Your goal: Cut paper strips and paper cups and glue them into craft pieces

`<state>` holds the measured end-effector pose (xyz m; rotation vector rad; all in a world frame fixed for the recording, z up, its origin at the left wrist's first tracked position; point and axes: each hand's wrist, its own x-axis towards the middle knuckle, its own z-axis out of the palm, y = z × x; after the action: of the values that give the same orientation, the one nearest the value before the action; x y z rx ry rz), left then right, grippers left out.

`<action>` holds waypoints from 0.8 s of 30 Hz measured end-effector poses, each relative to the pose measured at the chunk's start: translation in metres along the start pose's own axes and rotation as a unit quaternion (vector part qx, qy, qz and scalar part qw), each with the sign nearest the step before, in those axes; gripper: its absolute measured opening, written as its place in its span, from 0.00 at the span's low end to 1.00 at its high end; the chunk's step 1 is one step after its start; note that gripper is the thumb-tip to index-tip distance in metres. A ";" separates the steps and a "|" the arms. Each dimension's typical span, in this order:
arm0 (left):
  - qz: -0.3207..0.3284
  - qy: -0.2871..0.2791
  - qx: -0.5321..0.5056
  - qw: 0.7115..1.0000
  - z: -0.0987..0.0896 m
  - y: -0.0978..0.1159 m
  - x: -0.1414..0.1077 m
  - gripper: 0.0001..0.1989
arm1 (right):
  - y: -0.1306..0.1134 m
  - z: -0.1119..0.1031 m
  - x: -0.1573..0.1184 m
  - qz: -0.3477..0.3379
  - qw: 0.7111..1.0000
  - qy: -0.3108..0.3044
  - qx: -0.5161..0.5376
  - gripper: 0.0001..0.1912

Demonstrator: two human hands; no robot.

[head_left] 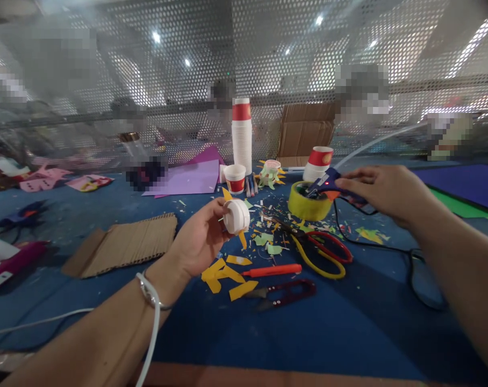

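Observation:
My left hand (203, 234) holds a small white paper cup (236, 216) on its side, with orange-yellow paper points sticking out around it. My right hand (379, 188) grips a dark blue glue gun (341, 188), its nozzle end over the roll of yellow tape (309, 203). Yellow paper pieces (243, 290), an orange-red marker (274, 270) and small dark red snips (292, 293) lie in front of the cup. Scissors (322, 252) with red and yellow handles lie right of them, by scattered paper scraps.
A tall stack of cups (242, 142) stands at the back, near a red-and-white cup (235, 179) and a decorated cup (271, 172). Corrugated cardboard (131, 244) lies left. A black cable (373, 245) runs along the right, and a white cord hangs from my left wrist.

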<state>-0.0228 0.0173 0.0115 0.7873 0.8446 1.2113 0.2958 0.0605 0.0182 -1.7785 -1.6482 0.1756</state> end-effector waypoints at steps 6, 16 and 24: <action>-0.016 -0.015 -0.003 1.000 -0.001 -0.001 0.000 0.03 | -0.032 0.008 -0.027 -0.182 0.969 0.161 -0.036 0.09; -0.006 -0.030 0.021 0.999 0.000 -0.001 -0.001 0.05 | -0.062 0.056 -0.072 -0.370 0.898 -0.226 -0.077 0.06; -0.001 -0.036 0.014 0.999 0.000 -0.002 -0.001 0.03 | -0.060 0.061 -0.074 -0.462 0.856 -0.187 -0.135 0.11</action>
<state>-0.0218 0.0158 0.0095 0.8483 0.8045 1.1633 0.2005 0.0136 -0.0191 -0.9595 -2.7364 -0.1751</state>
